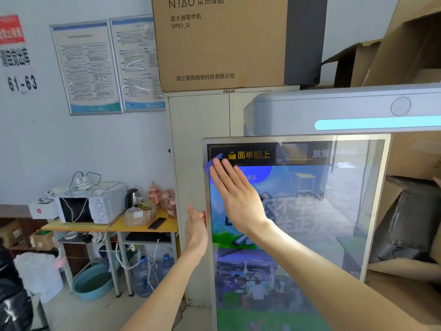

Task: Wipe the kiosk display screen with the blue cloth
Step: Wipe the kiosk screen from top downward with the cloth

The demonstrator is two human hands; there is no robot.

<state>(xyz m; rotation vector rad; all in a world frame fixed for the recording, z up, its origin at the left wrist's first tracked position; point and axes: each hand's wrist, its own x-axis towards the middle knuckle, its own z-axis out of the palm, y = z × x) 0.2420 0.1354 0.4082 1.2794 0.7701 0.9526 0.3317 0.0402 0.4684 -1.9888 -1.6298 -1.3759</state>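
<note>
Evidently right hand (236,194), fingers (226,173) straight, pressed small blue cloth (211,164) flat on lit kiosk display screen (310,211); left hand (195,225) steadied silver frame (208,247), fingers unclear.

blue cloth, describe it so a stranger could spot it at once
Find the tall kiosk display screen on the right. At its top left corner the right hand lies flat on it. The blue cloth pokes out past the fingertips: folded matte fabric, unlike the glowing blue graphic beside it.

Screen (310,223) face open; cabinet (191,130) behind left edge; cartons (410,211) crowd right.
</note>
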